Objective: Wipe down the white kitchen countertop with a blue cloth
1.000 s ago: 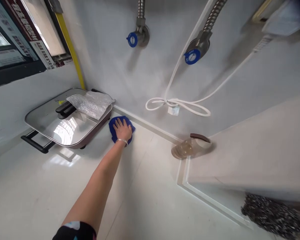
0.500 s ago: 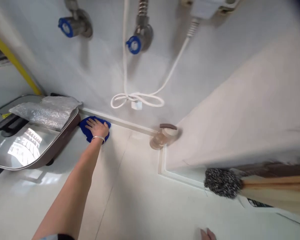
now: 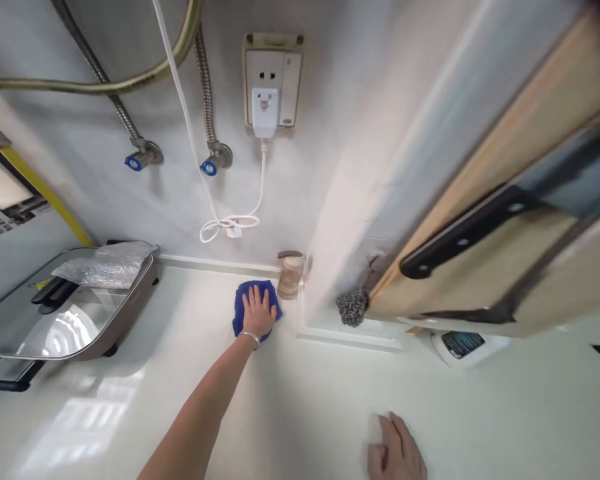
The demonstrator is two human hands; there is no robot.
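Fingers spread, my left hand point(image 3: 258, 313) lies flat on a blue cloth point(image 3: 239, 310) and presses it to the pale countertop point(image 3: 310, 407) near the wall. The cloth shows around the fingers and palm. Just right of it stands a small brownish clear jar point(image 3: 291, 279) in the corner. My right hand point(image 3: 399, 452) rests on the countertop at the lower edge, fingers slightly bent, thumb apart, holding nothing.
An electric pan point(image 3: 125, 313) with a glass lid and bubble wrap sits at left. A white cord point(image 3: 263, 180) hangs from a wall socket point(image 3: 290, 83) beside two valves. At right are a steel scourer point(image 3: 353, 307), a black-handled knife point(image 3: 463, 237), a wooden board point(image 3: 545, 267) and a white bottle point(image 3: 490, 348).
My left hand and the blue cloth have moved right along the wall, from beside the pan to beside the jar. More of my right hand shows. The view has shifted, revealing the socket and knife.
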